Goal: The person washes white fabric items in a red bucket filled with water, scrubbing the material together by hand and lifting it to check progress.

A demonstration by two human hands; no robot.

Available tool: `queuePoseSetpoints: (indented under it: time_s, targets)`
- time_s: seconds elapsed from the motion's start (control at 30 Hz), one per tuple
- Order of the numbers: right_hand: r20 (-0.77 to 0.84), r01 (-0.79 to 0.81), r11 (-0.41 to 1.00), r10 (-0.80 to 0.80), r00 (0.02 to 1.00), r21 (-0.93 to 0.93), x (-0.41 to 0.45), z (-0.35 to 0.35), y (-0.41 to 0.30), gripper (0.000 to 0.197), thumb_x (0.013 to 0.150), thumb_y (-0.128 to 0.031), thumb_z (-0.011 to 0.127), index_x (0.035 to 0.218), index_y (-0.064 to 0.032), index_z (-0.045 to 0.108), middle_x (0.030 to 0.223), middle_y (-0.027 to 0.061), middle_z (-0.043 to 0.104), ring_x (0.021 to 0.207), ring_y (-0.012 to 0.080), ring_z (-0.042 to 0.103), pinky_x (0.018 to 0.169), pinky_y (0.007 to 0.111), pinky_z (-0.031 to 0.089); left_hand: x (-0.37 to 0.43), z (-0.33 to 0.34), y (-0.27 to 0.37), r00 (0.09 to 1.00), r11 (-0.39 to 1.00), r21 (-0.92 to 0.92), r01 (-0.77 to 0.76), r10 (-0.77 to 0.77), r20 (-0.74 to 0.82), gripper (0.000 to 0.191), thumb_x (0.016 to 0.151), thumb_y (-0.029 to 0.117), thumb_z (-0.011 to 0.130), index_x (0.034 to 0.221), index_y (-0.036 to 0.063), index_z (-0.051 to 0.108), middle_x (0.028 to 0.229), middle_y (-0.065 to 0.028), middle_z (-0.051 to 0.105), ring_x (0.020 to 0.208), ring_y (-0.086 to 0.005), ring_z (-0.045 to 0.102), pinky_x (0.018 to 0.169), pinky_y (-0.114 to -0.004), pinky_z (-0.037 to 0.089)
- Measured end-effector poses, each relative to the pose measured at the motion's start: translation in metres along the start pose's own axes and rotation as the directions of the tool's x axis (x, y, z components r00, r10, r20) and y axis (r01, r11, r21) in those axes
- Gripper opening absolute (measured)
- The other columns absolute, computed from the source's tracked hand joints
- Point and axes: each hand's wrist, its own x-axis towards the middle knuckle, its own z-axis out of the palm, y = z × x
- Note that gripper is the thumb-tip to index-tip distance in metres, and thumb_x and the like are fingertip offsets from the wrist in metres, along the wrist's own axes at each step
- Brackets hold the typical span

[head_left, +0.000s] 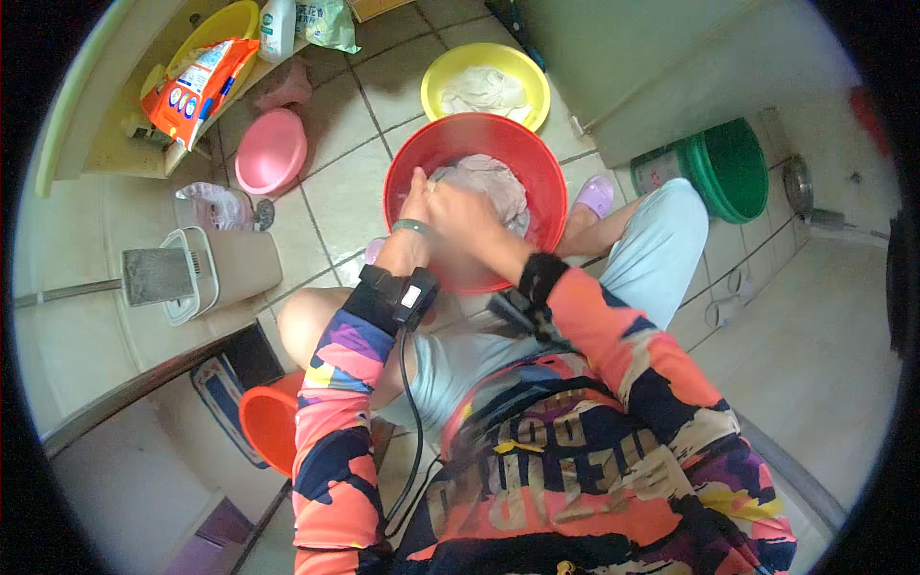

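My left hand [412,208], with a green bangle at its wrist, is over the left side of a red plastic bucket [402,158]. Pressed against it is my right hand [463,215], its fingers curled and slightly blurred. Wet, pale greyish cloth [496,183] lies bunched inside the bucket, right beside and partly behind my hands. Whether a piece of it is caught between my palms is hidden. Just beyond the bucket's far rim, a yellow basin [433,79] on the tiled floor holds white cloth [483,92].
A pink basin [271,151] and a lidded beige bin [241,266] are at left, below a shelf with an orange detergent bag [198,93] and a white bottle [277,30]. Green buckets [729,170] stand at right. An orange bucket [269,424] is by my left knee.
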Motion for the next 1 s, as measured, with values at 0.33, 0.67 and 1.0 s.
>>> queuePoseSetpoints:
  time_s: [0.33, 0.67, 1.0]
  targets:
    - [0.024, -0.1, 0.989, 0.104, 0.994, -0.109, -0.016, -0.001, -0.027, 0.021, 0.08, -0.025, 0.05, 0.08, -0.006, 0.058, 0.084, 0.0142, 0.059, 0.077, 0.0321, 0.06, 0.061, 0.044, 0.047, 0.002, -0.017, -0.005, 0.995, 0.998, -0.046, -0.044, 0.048, 0.088, 0.041, 0.091, 0.042, 0.037, 0.087, 0.0083, 0.059, 0.081, -0.0089, 0.063, 0.078, -0.0244, 0.06, 0.074, -0.038, 0.049]
    - [-0.023, -0.034, 0.998, 0.033, 0.999, -0.056, -0.033, -0.041, -0.064, 0.025, 0.088, -0.026, 0.045, 0.09, -0.005, 0.058, 0.074, 0.015, 0.057, 0.067, 0.0318, 0.059, 0.059, 0.043, 0.047, -0.034, -0.02, -0.008, 0.993, 0.997, -0.008, 0.077, -0.077, -0.086, 0.041, 0.093, 0.039, 0.031, 0.098, 0.0087, 0.058, 0.094, -0.0103, 0.064, 0.086, -0.0263, 0.061, 0.077, -0.043, 0.048]
    - [-0.079, -0.191, 0.98, 0.187, 0.979, -0.054, -0.018, -0.013, -0.005, 0.03, 0.088, -0.023, 0.046, 0.109, -0.0033, 0.053, 0.088, 0.0179, 0.059, 0.085, 0.0309, 0.06, 0.071, 0.041, 0.047, -0.042, 0.018, -0.004, 0.99, 0.996, 0.009, 0.086, -0.084, -0.109, 0.045, 0.091, 0.04, 0.028, 0.104, 0.0084, 0.057, 0.098, -0.0131, 0.063, 0.088, -0.0314, 0.061, 0.08, -0.046, 0.049]
